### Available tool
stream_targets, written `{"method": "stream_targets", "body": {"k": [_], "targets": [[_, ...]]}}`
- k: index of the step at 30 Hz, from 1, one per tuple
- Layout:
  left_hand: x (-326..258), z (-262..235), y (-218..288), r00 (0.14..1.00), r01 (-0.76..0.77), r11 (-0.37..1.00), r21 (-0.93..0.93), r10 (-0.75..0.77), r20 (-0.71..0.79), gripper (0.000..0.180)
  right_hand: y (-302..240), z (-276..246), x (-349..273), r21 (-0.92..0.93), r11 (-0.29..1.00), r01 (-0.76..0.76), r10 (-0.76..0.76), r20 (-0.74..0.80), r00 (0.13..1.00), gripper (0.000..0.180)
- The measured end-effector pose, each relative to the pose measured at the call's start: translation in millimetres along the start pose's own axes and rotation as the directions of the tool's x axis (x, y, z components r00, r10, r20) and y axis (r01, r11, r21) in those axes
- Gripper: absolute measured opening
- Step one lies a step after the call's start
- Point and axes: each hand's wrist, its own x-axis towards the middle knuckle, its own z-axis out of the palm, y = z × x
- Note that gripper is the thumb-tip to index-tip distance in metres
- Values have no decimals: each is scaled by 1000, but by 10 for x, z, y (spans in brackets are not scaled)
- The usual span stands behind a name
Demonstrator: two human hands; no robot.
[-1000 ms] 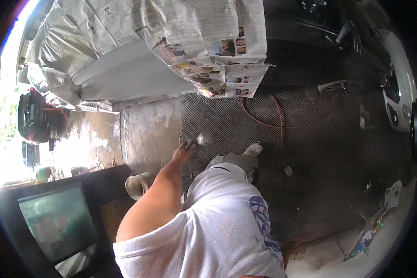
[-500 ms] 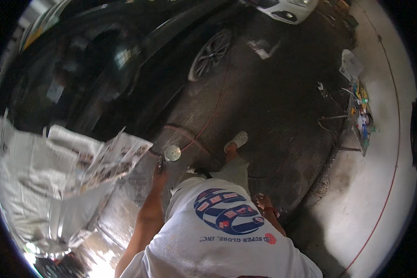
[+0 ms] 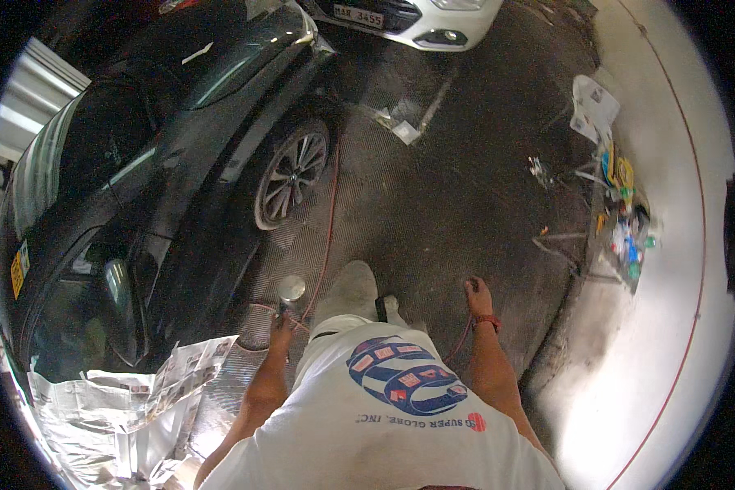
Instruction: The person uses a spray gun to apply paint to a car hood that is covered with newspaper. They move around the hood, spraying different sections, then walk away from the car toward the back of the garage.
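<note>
Standing beside a dark car (image 3: pixel 163 163), gripping a spray gun (image 3: pixel 288 292) in the left hand (image 3: pixel 281 325), holding a red hose (image 3: pixel 328 220) in the right hand (image 3: pixel 477 296); newspaper (image 3: pixel 122 400) masking the car.

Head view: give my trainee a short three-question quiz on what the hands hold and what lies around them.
1. True or false: the left hand holds a spray gun with a round metal cup.
2. What does the right hand grip? A) newspaper B) red hose C) bucket
3. What covers part of the dark car at lower left?

Key: 1 true; 2 B; 3 newspaper.
</note>
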Motion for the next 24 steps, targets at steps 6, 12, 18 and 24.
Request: {"method": "stream_targets", "body": {"k": [6, 12, 18, 24], "targets": [[818, 1024, 1374, 997, -71, 975, 213, 63, 45, 80, -205, -230, 1429, -57, 998, 39, -40, -9, 999, 55], [1901, 1891, 2635, 975, -160, 987, 8, 157, 158, 80, 81, -618, 2169, -206, 969, -134, 157, 98, 983, 55], [2290, 2446, 4818, 963, -259, 964, 61, 252, 98, 79, -780, -1090, 2925, -192, 921, -340, 378, 218, 900, 56], [2179, 3020, 7667, 888, -449, 893, 27, 443, 121, 57, -1389, -1061, 4346, -188, 909, -371, 411, 277, 868, 57]]}}
